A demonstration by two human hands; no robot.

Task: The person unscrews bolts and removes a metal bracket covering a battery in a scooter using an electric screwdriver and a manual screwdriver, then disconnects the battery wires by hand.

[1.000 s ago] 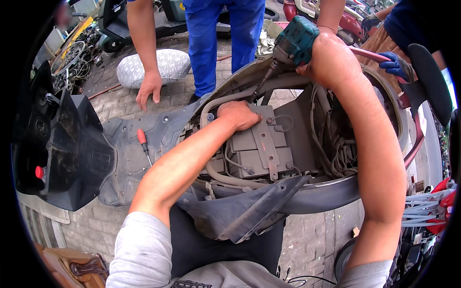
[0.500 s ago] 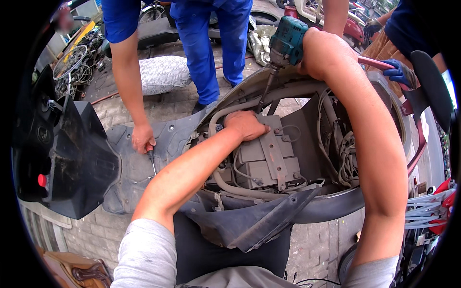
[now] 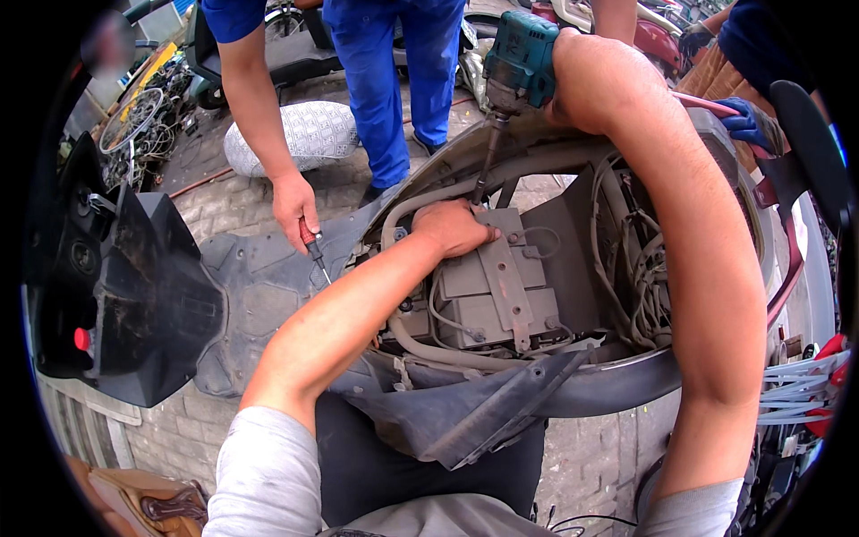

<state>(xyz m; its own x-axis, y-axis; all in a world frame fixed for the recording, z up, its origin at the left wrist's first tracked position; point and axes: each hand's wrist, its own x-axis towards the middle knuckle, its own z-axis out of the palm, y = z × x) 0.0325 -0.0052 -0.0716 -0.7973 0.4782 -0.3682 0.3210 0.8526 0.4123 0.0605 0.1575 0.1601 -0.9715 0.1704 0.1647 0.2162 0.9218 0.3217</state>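
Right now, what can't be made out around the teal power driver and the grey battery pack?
Head view only:
- Bit tip of the teal power driver: hidden behind the scooter's body edge.
- Right hand: fingers behind driver and wrist.
- Grey battery pack: near corner under left hand.
- Co-worker's red-handled screwdriver: tip too small.

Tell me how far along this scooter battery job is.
Done: the scooter's body panels are off, baring the grey battery pack. In hand: the right hand holds a teal power driver with its bit down by the metal strap; the left hand rests on the pack. Left: strap and batteries are in place.
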